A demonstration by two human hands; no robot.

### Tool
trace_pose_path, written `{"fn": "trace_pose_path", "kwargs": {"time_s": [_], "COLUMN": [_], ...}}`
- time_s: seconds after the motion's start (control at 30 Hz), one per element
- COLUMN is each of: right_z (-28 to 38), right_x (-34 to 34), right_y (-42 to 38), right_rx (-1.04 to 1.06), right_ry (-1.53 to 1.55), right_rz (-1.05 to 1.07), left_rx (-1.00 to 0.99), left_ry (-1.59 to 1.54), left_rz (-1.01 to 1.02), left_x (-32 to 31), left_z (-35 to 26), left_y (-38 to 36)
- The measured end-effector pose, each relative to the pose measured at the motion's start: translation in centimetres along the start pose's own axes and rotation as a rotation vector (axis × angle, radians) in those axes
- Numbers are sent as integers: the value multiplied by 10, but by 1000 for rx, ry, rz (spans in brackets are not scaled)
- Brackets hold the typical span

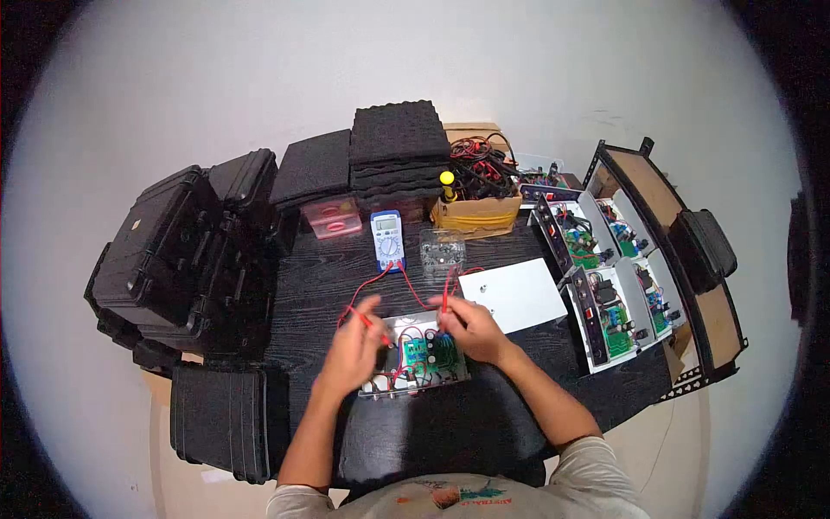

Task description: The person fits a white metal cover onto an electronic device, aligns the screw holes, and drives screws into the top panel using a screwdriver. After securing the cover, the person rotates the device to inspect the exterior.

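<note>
A red test probe is gripped in my left hand (352,349), above the left side of an open metal case with a green circuit board (418,353). My right hand (471,327) closes on another red-handled probe (446,292), which points upward over the board's right side. Red leads run from the probes to a blue-and-white multimeter (388,240) standing behind the case; its display is too small to read. Red wires and black components fill the case. Whether either probe tip touches the board cannot be made out.
A white panel (513,296) lies right of the case, near a clear parts box (442,253). Open units (610,313) stand at the right. Black cases (160,251) are stacked left. Foam sheets (399,143) and a cardboard box of cables (476,217) are behind.
</note>
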State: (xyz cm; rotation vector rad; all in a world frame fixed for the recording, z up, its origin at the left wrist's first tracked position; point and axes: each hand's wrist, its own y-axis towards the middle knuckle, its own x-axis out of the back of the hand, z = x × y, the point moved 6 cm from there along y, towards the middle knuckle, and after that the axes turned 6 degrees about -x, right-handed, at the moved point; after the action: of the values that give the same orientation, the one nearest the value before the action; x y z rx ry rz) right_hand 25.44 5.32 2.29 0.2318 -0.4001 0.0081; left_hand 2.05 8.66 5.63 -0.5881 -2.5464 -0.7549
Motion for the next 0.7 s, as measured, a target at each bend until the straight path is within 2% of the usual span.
{"fn": "trace_pose_path", "kwargs": {"time_s": [0.1,0.17,0.23,0.33,0.4,0.47,0.57,0.7], "right_z": [8,16,22,11,2,-12,-22,-39], "right_x": [13,19,19,12,5,-7,-23,-42], "right_y": [13,24,34,50,61,75,86,98], "right_rx": [28,125,163,204,190,214,160,81], "right_ry": [-70,-241,-362,-378,-433,-545,-632,-637], "right_rz": [-120,-155,-124,-165,-104,15,126,226], "left_rx": [85,145,27,-208,-147,141,23,-23], "left_ry": [-15,56,148,299,246,35,6,273], "left_rz": [-176,-233,-348,-521,-560,-516,-543,-411], "left_x": [23,31,33,28,25,20,15,15], "left_z": [30,61,99,135,148,142,162,152], "left_y": [17,21,18,13,7,0,3,5]}}
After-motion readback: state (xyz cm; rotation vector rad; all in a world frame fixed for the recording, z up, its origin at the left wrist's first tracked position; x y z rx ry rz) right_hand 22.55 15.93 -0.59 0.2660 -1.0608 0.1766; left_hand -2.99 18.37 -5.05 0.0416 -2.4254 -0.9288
